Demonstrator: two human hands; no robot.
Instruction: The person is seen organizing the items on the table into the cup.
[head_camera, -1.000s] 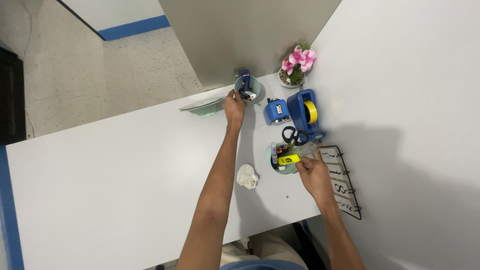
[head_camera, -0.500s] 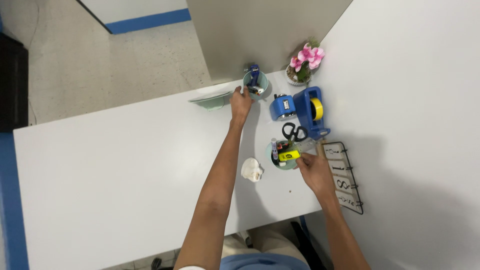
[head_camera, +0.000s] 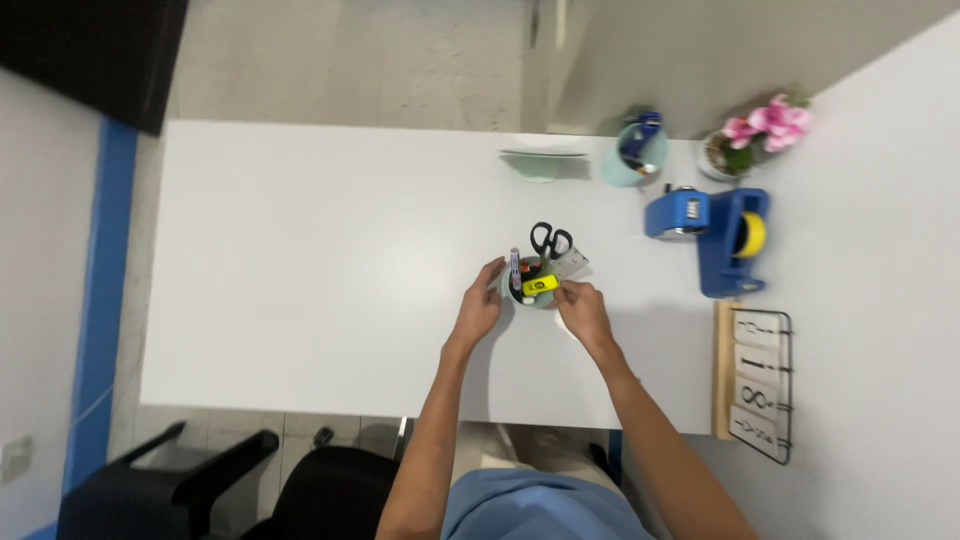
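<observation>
Left hand (head_camera: 479, 305) cupped against the left side of a pale green pen cup (head_camera: 532, 290), fingers curled round its wall, grasping it. Right hand (head_camera: 582, 306) pressed to the cup's right side, fingertips pinched at the rim beside a yellow marker (head_camera: 540, 285); cannot tell whether gripping the marker or only the cup. Cup standing upright on the white desk (head_camera: 330, 260), directly between both hands. Poking out of the cup, just beyond the fingertips: black-handled scissors (head_camera: 549, 240), a clear ruler (head_camera: 571, 265) slanting toward the far right, a slim white pen with a purple cap (head_camera: 515, 266) nearest the left hand's fingers.

Well beyond the right hand, toward the far edge of the desk: a second pale green cup (head_camera: 626, 162) with a blue tool inside. Left of that cup, well beyond the left hand, a shallow pale green dish (head_camera: 541, 163). Far to the right of the right hand: a small blue stamp-like device (head_camera: 676, 213), touching or nearly touching a blue tape dispenser (head_camera: 735, 240) with a yellow roll. Beyond those, a potted plant with pink flowers (head_camera: 757, 132). Right of the right hand and nearer the body, a wire-framed rack of white cards (head_camera: 757, 380) on a wooden base. Below the left forearm, off the desk, a black chair (head_camera: 300, 485).
</observation>
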